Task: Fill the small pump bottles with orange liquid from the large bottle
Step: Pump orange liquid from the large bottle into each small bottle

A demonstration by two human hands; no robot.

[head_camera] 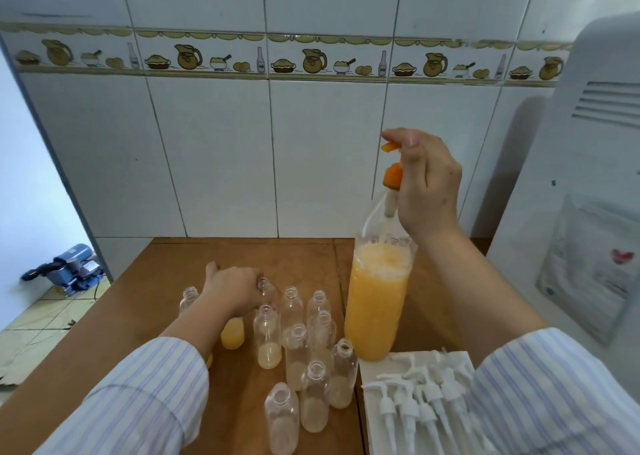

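- The step in hand looks like drawing orange liquid out of the large bottle (375,302), which stands upright on the wooden table (173,281) just right of the small bottles (298,343)
- The right hand (427,184) is raised over the large bottle's neck, thumb and fingers pinching the top of the orange pump (393,174)
- The left hand (232,290) reaches forward, fingers curled round a small bottle at the back of the cluster
- Next move, I judge: bring that open bottle under the spout, keeping it upright
- White pump heads (415,406) lie unfitted at the right
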